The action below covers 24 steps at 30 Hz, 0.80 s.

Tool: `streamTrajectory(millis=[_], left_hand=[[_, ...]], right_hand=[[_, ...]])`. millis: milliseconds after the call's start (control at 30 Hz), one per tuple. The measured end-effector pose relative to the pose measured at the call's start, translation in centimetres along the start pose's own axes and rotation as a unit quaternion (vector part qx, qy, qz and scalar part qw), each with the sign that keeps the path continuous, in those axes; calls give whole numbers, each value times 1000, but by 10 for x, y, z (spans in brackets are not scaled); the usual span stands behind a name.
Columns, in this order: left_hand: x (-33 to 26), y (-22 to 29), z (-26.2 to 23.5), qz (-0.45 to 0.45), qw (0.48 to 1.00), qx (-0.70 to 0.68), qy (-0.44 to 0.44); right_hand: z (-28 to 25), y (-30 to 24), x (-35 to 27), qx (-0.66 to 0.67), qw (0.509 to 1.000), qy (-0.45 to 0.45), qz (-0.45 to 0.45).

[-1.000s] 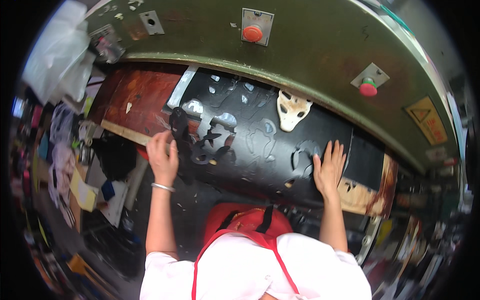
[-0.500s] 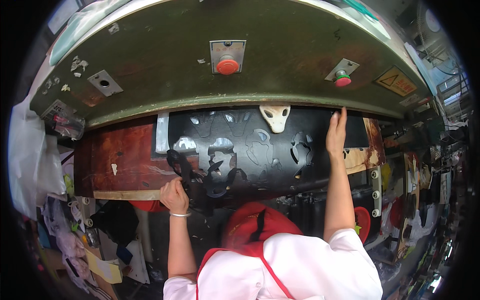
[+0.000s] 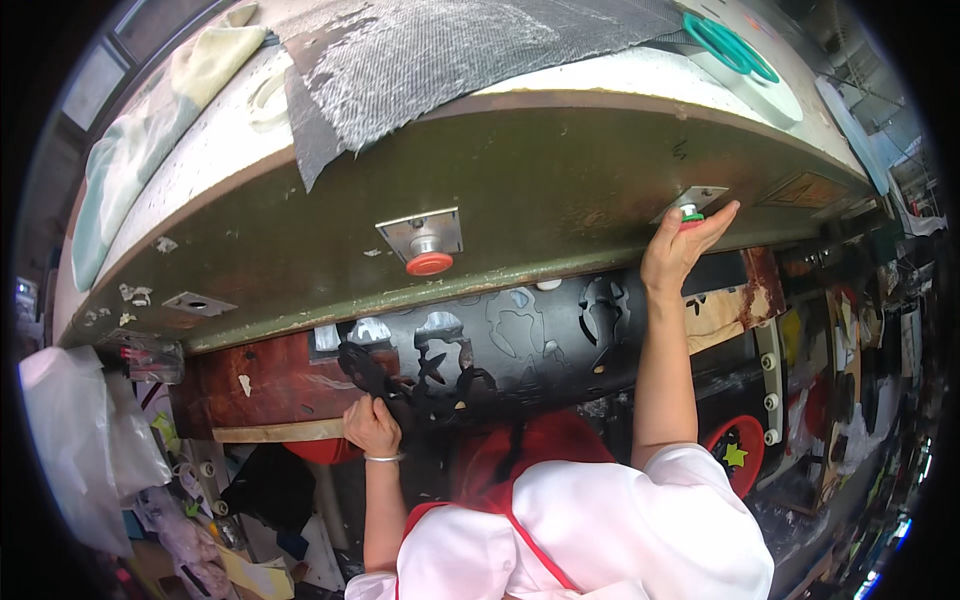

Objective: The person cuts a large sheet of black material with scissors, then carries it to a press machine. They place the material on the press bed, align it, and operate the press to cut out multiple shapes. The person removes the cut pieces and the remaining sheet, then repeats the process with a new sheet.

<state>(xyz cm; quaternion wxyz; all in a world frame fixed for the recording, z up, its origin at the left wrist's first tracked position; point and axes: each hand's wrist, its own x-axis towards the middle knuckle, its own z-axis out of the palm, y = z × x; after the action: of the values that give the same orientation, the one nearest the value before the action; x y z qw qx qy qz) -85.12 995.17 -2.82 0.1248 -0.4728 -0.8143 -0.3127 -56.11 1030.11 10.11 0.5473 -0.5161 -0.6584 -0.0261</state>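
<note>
A black sheet (image 3: 580, 375) with several cut-out shapes lies over the worktable, its near side loose and full of holes. My left hand (image 3: 372, 427), a band at its wrist, is closed on the sheet's near left edge. My right hand (image 3: 680, 255) is raised to the machine's green push button (image 3: 691, 218), fingers stretched and thumb apart. The hand overlaps the button; whether it presses it I cannot tell. Just a sliver of a white cutting die (image 3: 549, 285) shows below the machine head (image 3: 540, 160), which hides the rest.
A red stop button (image 3: 430, 262) juts from the head's front. On top lie a grey textured cloth (image 3: 450, 60) and teal-handled scissors (image 3: 735, 48). A red bin (image 3: 748, 440) with scraps stands at the right, plastic bags (image 3: 80, 430) hang at the left. Brown board (image 3: 270, 385) lies left of the sheet.
My right hand has moved up from the sheet's right side to the green button. My view has shifted, showing more of the machine's top. The die is now mostly hidden. The left hand keeps its hold.
</note>
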Motion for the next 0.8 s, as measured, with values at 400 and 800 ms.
streamTrajectory(millis=[400,800], left_hand=[[-1,-2,-2,4,1000,17,5],[-52,6,-37,-125,987,-88,-52]], right_hand=[[-102,95,-102,33,934,-162,316],[-150,99,-136,25,930,-160,330]])
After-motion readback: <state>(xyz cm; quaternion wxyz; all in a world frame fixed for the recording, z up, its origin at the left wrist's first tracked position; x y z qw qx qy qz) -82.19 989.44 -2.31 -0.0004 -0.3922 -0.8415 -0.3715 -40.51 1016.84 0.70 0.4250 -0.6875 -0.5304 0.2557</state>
